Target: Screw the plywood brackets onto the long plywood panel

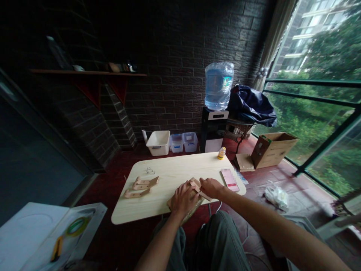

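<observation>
My left hand (184, 196) lies across a tan, flat-sided piece (195, 183) at the table's near edge and grips it, with its fingers over the top. Underneath is a brownish, shiny wrapped bundle (193, 211), mostly hidden by the hand and forearm. My right hand (210, 187) is closed in a fist against the right side of the tan piece; what it holds is hidden. Several bent wooden pieces with small holes (144, 184) lie on the left half of the table (180, 165). Behind them are several small metal hooks or pins (150, 170).
A phone (229, 180) lies right of my hands, and a small yellow-based bottle (221, 153) stands at the far right corner. Beyond are plastic bins (158, 143), a water dispenser (216, 130) and a cardboard box (272, 150). An open white case (67, 233) sits at lower left.
</observation>
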`<state>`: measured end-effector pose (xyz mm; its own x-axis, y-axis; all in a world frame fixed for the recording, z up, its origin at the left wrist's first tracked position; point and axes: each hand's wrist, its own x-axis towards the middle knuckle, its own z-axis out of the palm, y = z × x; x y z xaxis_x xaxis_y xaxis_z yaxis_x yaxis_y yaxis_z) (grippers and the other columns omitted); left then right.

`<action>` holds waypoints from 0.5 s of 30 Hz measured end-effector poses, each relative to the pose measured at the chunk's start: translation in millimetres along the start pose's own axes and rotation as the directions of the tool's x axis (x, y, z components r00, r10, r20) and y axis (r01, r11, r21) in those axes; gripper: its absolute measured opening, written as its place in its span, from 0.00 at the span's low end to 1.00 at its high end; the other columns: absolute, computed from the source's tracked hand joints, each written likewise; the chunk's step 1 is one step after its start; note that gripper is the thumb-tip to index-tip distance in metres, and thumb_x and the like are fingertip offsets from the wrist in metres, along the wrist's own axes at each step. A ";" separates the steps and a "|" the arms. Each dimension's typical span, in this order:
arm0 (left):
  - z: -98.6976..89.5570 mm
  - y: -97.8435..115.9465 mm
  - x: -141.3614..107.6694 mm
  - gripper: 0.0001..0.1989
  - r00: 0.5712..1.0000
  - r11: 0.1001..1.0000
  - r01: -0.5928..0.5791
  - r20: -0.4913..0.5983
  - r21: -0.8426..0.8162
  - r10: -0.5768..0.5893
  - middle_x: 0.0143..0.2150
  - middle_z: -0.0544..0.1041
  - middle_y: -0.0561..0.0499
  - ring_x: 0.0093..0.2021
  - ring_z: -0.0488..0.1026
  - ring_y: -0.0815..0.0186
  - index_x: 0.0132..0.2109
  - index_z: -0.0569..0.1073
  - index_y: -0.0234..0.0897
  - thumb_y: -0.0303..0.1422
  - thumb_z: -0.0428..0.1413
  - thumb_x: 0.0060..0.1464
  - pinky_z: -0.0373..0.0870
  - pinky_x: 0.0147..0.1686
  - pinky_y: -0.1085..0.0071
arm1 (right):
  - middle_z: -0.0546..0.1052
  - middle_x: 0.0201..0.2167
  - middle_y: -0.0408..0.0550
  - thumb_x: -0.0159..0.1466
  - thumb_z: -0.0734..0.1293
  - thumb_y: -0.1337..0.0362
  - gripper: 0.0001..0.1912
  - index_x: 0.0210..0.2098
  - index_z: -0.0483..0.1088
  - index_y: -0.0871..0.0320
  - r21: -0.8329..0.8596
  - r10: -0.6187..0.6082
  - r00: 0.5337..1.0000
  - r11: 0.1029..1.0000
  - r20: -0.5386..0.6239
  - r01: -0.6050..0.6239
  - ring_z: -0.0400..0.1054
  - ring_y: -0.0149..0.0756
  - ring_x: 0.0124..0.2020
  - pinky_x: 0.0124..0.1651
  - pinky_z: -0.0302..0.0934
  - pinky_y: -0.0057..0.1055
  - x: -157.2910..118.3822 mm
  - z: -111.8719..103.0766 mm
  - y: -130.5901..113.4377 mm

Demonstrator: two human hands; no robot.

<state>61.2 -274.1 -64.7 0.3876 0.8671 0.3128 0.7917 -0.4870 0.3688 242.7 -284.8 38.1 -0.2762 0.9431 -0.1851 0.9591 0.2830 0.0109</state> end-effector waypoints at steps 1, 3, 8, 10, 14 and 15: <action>0.0 -0.3 -0.4 0.17 1.000 1.000 -0.007 -0.001 0.001 0.007 0.67 0.64 0.53 0.66 0.58 0.57 0.56 0.71 0.53 0.44 0.55 0.61 0.56 0.65 0.58 | 0.79 0.42 0.63 0.69 0.59 0.60 0.18 0.55 0.62 0.63 0.016 0.014 1.000 1.000 0.007 -0.014 0.77 0.48 0.43 0.39 0.67 0.36 -1.2 -0.8 0.8; -0.1 -0.5 -1.2 0.18 1.000 1.000 -0.012 -0.001 0.002 0.012 0.67 0.64 0.53 0.66 0.58 0.57 0.57 0.70 0.54 0.45 0.55 0.61 0.57 0.64 0.58 | 0.79 0.42 0.62 0.69 0.60 0.60 0.19 0.56 0.62 0.62 0.036 -0.010 1.000 0.999 0.015 0.009 0.77 0.47 0.42 0.39 0.66 0.36 -4.1 -3.9 3.2; 1.9 2.2 -0.8 0.22 1.000 1.000 0.025 0.003 0.014 -0.025 0.66 0.64 0.52 0.67 0.58 0.55 0.61 0.67 0.54 0.44 0.55 0.61 0.57 0.64 0.56 | 0.78 0.45 0.58 0.69 0.58 0.63 0.18 0.58 0.63 0.55 -0.053 -0.180 0.984 0.982 -0.005 0.180 0.77 0.47 0.43 0.38 0.67 0.37 -8.2 -8.8 8.0; 3.4 2.8 -0.2 0.22 0.999 0.999 0.035 0.009 0.018 -0.036 0.66 0.65 0.52 0.67 0.58 0.56 0.61 0.68 0.54 0.45 0.55 0.60 0.56 0.65 0.56 | 0.78 0.46 0.58 0.70 0.58 0.63 0.20 0.60 0.61 0.55 -0.081 -0.206 0.978 0.975 -0.004 0.205 0.77 0.46 0.43 0.39 0.67 0.38 -7.6 -6.1 7.9; 5.5 1.3 0.6 0.22 0.999 0.999 0.037 -0.003 0.015 -0.037 0.67 0.64 0.53 0.67 0.58 0.56 0.61 0.68 0.56 0.45 0.55 0.60 0.55 0.65 0.57 | 0.78 0.45 0.59 0.70 0.59 0.62 0.20 0.60 0.61 0.58 -0.030 -0.114 0.993 0.993 0.003 0.114 0.76 0.46 0.44 0.41 0.67 0.38 -5.6 2.6 2.4; 5.4 0.7 0.7 0.22 0.999 0.999 0.033 -0.005 0.014 -0.033 0.67 0.64 0.53 0.67 0.58 0.56 0.60 0.69 0.56 0.45 0.56 0.60 0.55 0.65 0.56 | 0.78 0.45 0.59 0.69 0.59 0.61 0.19 0.58 0.62 0.59 -0.014 -0.057 0.998 0.998 0.003 0.057 0.76 0.46 0.44 0.42 0.67 0.38 -5.1 4.2 0.3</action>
<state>64.6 -273.3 -68.9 0.3589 0.8820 0.3053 0.8105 -0.4567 0.3667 244.6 -290.3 34.9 -0.3298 0.9251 -0.1883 0.9410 0.3382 0.0138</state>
